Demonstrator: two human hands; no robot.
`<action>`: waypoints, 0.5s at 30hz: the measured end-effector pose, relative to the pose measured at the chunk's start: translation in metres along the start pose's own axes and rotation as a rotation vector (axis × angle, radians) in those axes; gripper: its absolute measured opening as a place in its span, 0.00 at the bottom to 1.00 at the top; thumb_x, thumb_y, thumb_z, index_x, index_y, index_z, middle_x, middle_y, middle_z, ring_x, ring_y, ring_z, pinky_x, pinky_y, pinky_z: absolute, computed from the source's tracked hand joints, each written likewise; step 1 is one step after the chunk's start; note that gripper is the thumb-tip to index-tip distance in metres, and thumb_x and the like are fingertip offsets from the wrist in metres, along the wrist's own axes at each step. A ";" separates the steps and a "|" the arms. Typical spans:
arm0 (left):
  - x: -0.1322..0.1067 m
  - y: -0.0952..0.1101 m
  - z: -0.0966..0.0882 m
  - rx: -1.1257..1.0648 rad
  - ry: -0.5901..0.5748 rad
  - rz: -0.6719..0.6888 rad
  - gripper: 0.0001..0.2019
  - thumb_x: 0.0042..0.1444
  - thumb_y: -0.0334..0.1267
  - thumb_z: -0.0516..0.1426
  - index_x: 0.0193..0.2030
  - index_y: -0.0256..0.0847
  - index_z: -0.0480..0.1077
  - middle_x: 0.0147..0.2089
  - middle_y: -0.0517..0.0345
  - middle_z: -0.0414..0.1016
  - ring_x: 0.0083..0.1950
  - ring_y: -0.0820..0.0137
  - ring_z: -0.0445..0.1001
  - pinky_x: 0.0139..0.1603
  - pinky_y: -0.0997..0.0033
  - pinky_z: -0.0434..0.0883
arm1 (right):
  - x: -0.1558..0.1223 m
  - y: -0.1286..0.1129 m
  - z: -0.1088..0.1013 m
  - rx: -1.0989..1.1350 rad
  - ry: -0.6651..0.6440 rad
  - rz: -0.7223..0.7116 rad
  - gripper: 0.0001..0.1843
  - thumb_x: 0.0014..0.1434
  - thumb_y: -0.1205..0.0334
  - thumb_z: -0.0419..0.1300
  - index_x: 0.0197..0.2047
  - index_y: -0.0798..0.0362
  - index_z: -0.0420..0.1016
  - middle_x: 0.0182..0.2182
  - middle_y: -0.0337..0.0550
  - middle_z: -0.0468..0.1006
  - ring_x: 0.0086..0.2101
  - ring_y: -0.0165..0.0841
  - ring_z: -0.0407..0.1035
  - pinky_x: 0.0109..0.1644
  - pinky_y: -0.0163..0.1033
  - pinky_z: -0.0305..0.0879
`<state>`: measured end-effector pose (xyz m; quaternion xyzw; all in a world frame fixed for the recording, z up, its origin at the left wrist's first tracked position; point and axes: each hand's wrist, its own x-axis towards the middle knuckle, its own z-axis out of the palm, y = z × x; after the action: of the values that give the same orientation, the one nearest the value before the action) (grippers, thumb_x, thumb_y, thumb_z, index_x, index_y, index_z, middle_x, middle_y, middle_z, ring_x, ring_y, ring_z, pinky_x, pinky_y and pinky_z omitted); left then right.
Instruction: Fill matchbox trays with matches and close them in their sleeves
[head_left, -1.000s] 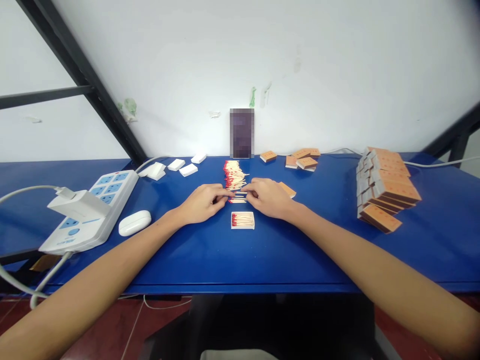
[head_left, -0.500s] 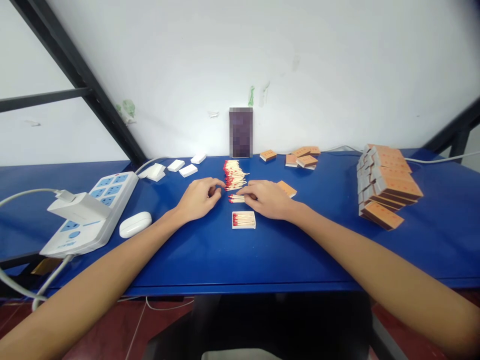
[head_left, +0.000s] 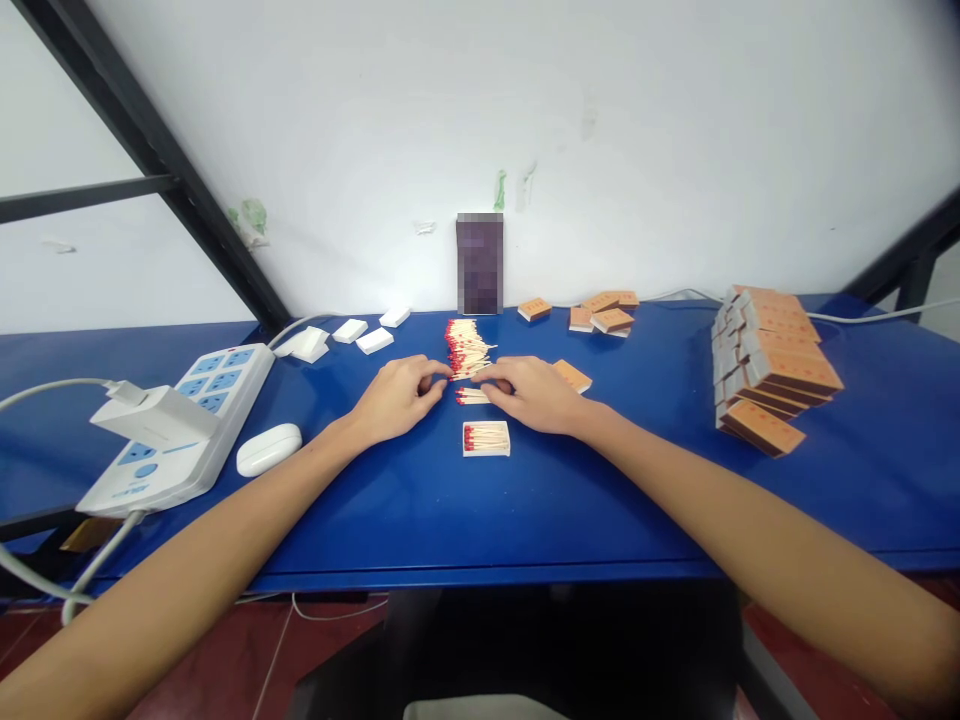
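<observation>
On the blue table a pile of red-headed matches lies with its heads to the left. A small separate row of matches is just in front of it. Nearer me is an open white matchbox tray with matches lying in it. My left hand rests left of the pile, index fingertip at the match heads, thumb apart from it. My right hand is on the other side, its index finger at the pile's near edge and its thumb over the small row's right ends. Neither hand visibly holds a match.
White box trays lie at the back left, orange matchbox sleeves at the back right. Another orange sleeve is behind my right hand. Stacked matchboxes stand far right. At left are a power strip and a white case.
My right thumb and index finger have spread apart slightly, the thumb reaching a little further over the small row. My left hand stays almost still, and the matches look the same.
</observation>
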<state>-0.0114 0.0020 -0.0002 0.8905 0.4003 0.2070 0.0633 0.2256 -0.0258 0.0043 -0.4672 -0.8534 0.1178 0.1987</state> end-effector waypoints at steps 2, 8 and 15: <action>0.000 0.001 0.000 0.010 -0.030 0.016 0.15 0.64 0.40 0.52 0.51 0.42 0.76 0.29 0.59 0.68 0.32 0.70 0.68 0.33 0.71 0.61 | 0.001 0.001 0.000 -0.038 0.003 0.019 0.18 0.66 0.62 0.52 0.54 0.48 0.79 0.38 0.43 0.79 0.35 0.33 0.69 0.37 0.36 0.56; -0.001 0.006 -0.005 0.068 -0.122 0.021 0.19 0.66 0.39 0.49 0.57 0.45 0.75 0.36 0.55 0.69 0.35 0.67 0.70 0.37 0.68 0.63 | 0.003 0.002 0.000 -0.058 -0.007 0.065 0.22 0.64 0.67 0.51 0.56 0.49 0.78 0.43 0.45 0.80 0.40 0.35 0.71 0.42 0.37 0.59; -0.001 0.007 -0.004 0.036 -0.139 0.010 0.20 0.66 0.37 0.47 0.57 0.43 0.74 0.38 0.54 0.71 0.37 0.66 0.70 0.38 0.67 0.65 | 0.003 0.003 0.000 -0.080 -0.019 0.067 0.22 0.63 0.68 0.51 0.56 0.48 0.77 0.43 0.45 0.80 0.40 0.36 0.71 0.42 0.37 0.59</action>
<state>-0.0092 -0.0041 0.0054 0.9057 0.3939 0.1379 0.0740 0.2261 -0.0215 0.0041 -0.5021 -0.8431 0.0945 0.1677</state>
